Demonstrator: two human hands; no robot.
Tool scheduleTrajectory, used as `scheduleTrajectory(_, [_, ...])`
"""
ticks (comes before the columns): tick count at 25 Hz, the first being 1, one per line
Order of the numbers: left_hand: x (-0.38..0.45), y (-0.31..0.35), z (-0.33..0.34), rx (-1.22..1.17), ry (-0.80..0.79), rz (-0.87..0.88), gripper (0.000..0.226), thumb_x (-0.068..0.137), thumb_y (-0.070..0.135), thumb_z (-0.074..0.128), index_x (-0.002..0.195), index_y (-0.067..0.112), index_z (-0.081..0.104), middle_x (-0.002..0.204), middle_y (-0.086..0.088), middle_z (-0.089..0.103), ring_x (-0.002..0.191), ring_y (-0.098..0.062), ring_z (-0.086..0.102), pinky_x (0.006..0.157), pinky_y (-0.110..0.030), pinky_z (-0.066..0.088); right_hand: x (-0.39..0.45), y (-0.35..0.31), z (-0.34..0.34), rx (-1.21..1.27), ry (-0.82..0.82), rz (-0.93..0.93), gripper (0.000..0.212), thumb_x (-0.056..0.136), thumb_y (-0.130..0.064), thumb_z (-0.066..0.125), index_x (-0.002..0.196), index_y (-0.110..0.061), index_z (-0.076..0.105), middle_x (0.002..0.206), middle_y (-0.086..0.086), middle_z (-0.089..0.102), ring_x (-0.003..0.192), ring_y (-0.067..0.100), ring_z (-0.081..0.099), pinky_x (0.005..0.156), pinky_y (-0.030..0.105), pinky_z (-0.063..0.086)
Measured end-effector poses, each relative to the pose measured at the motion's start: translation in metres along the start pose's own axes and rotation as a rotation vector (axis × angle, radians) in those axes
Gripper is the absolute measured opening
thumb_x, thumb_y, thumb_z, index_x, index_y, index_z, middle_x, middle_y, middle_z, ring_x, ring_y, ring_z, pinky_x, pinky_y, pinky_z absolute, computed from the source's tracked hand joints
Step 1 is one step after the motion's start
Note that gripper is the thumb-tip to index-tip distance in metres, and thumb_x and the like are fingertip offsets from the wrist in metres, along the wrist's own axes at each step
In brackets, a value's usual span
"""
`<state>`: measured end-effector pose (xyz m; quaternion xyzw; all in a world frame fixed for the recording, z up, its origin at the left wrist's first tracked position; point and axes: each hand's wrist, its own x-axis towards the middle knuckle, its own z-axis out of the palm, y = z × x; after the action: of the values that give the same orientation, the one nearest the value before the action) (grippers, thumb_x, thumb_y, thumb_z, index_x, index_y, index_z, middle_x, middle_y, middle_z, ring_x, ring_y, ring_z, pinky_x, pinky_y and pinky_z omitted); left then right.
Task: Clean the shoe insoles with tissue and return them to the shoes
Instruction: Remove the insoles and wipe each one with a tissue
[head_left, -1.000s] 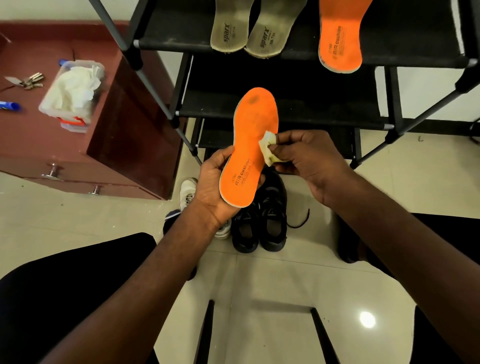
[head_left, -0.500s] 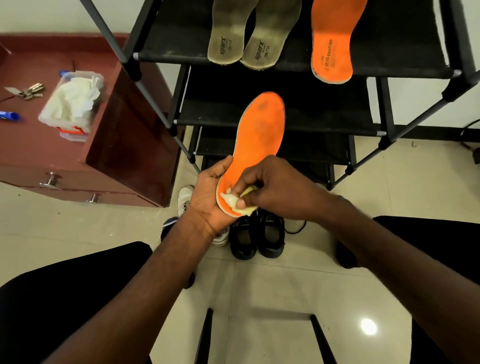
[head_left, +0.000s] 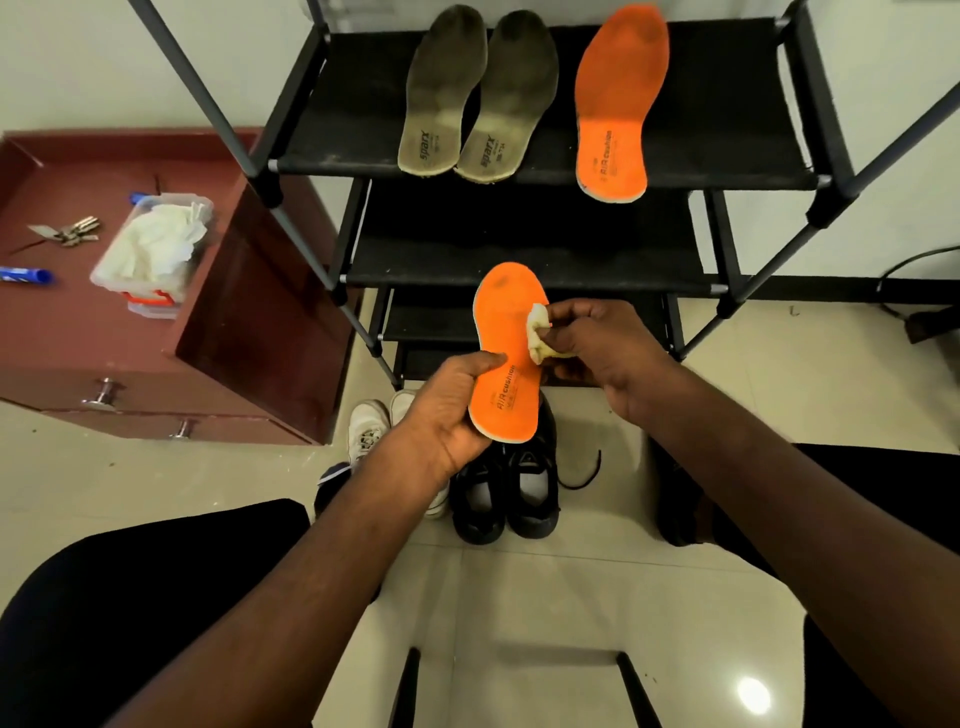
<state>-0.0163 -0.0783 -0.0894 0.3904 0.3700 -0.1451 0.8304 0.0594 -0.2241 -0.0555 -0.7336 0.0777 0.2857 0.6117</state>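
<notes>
We are holding the orange insole (head_left: 506, 358) in our left hand (head_left: 447, 410), thumb pressed across its face near the heel print and the other fingers closed under it, so its toe is pointing toward twelve o'clock over the lower shelves of the shoe rack (head_left: 519, 260). Our right hand (head_left: 602, 348) is pinching a crumpled tissue (head_left: 537, 332) between thumb and fingertips and pressing it against the insole's right edge, at about three o'clock from its middle. To do this well, we are judging that the wad should be worked in firm strokes along the whole length, reaching the darker smudge near the toe, while the left hand is bracing from behind so the soft foam is not buckling. The tissue is looking yellowed, so refolding to a clean face, or taking a fresh piece from the tissue box (head_left: 156, 249) at ten o'clock on the cabinet (head_left: 62, 322), is likely worthwhile. The second orange insole (head_left: 618, 104) and the two grey insoles (head_left: 478, 98) are lying on the top shelf at twelve o'clock, and the black shoes (head_left: 506, 493) are waiting on the floor directly below the held insole.
</notes>
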Motion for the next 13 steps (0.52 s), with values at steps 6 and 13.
scheduleTrajectory(6, [-0.027,-0.016,0.013,0.166,0.108,0.089,0.035,0.096,0.011,0.065,0.130,0.003,0.064,0.113,-0.022,0.076,0.095,-0.036,0.075,0.077,-0.043,0.058,-0.033,0.001,-0.022,0.352,-0.178,0.219,0.030,0.098,0.003,0.049,0.114,-0.009,0.072,0.095,0.011,0.073,0.067,0.017,0.064,0.055,0.025,0.049])
scheduleTrajectory(13, [-0.103,-0.060,0.031,0.332,0.229,0.289,0.018,0.099,0.016,0.058,0.110,0.003,0.065,0.100,-0.023,0.075,0.080,-0.035,0.074,0.068,-0.042,0.059,-0.080,-0.003,-0.051,0.336,-0.093,0.189,0.024,0.097,-0.034,0.063,0.096,-0.011,0.070,0.092,0.012,0.065,0.064,0.017,0.059,0.053,0.027,0.047])
